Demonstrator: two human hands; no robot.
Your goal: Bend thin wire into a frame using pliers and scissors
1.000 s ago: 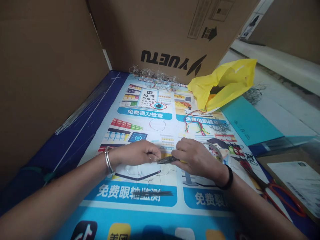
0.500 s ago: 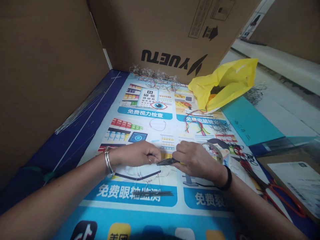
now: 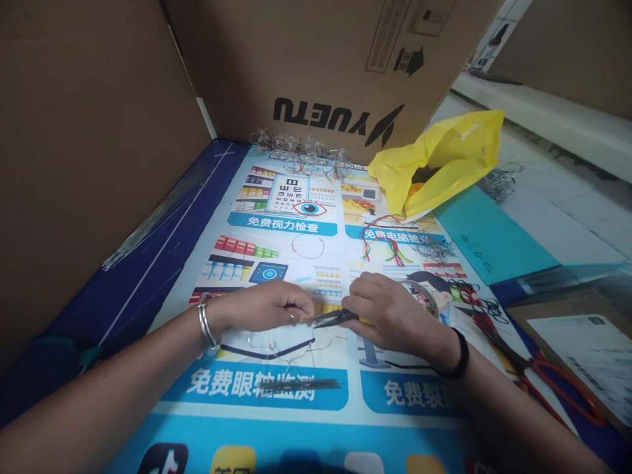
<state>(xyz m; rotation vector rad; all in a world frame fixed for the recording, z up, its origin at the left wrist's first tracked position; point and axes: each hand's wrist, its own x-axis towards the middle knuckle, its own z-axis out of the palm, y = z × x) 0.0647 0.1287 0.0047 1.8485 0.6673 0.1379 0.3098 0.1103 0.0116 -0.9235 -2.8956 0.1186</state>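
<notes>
My left hand (image 3: 282, 307), silver bangles at its wrist, is closed in a pinch on a thin wire that barely shows at the fingertips. My right hand (image 3: 390, 317) is wrapped round a pair of pliers (image 3: 334, 318) with dark jaws and a bit of yellow handle showing. The plier tips point left and meet the left fingertips; whether they grip the wire is too small to tell. Below the hands lie thin bent wires with tiny pinkish bits (image 3: 290, 359). A bundle of straight dark wires (image 3: 299, 388) rests nearer to me.
A cardboard box (image 3: 316, 59) walls off the back, with tangled wire pieces (image 3: 301, 148) along its foot. Right of centre are a yellow bag (image 3: 444, 158), coloured cords (image 3: 395, 253), a round clear container (image 3: 422, 296) and red-handled scissors (image 3: 567, 388). Long wires (image 3: 148, 224) lie left.
The plier tips have turned slightly upward at the left fingertips. Both hands keep nearly the same place, and the whole view has shifted a little.
</notes>
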